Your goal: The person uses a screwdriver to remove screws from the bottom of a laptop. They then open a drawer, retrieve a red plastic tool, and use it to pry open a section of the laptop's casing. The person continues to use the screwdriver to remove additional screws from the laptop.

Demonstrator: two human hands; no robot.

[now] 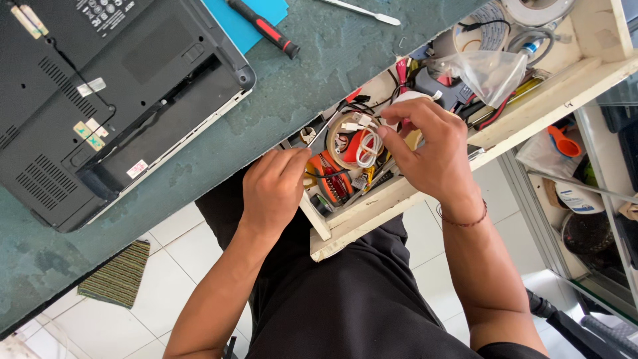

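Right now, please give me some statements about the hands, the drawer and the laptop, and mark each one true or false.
1. Both hands reach into the open drawer. True.
2. The laptop lies with its underside up. True.
3. The right hand wears a watch. False: it has a thin red cord bracelet at the wrist.
4. The screwdriver is in the left hand. False: it lies on the table beside the laptop.
5. The drawer holds only paper. False: cables, tape rolls and small tools fill it.
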